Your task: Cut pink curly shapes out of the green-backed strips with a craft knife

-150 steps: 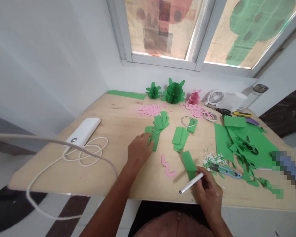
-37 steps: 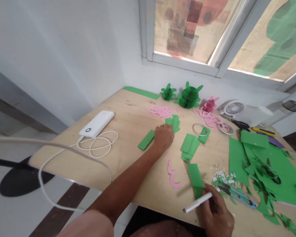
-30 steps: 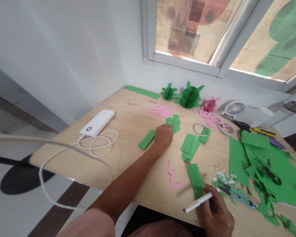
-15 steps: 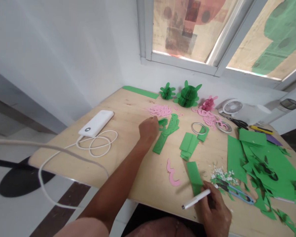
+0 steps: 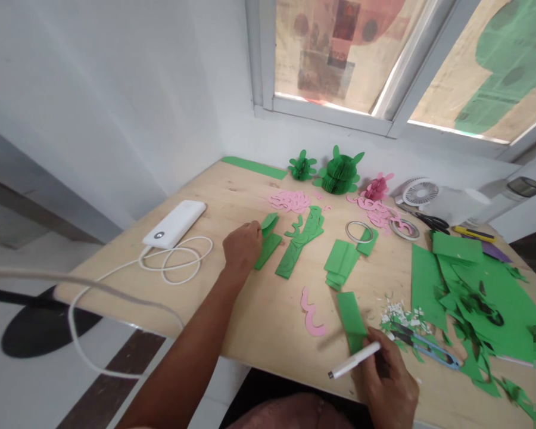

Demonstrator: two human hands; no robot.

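Note:
My left hand (image 5: 242,250) is over the middle of the table, its fingers closed on a green paper strip (image 5: 268,221) that stands partly raised. Another green strip lies flat just below it. Beside these are a small wavy green cutout (image 5: 294,226) and a stack of green strips with drawn curves (image 5: 300,243). At the near edge, my right hand (image 5: 390,381) grips a white pen (image 5: 355,360), dark end pointing left. A plain green paper strip (image 5: 352,316) runs under the fingers of that hand. A wavy pink cutout (image 5: 311,313) lies to the left.
Pink cutouts (image 5: 289,201) and honeycomb paper figures (image 5: 340,174) stand near the wall. Folded green pieces (image 5: 340,262) and a tape roll (image 5: 360,232) lie mid-table. Blue snips (image 5: 433,351), paper scraps and green sheets (image 5: 429,286) are right. A white power bank (image 5: 175,224) with cable is left.
My left hand has moved left and slightly toward me, away from the wavy green cutout. Green strips now show at its fingers. My right hand and the pen have hardly moved.

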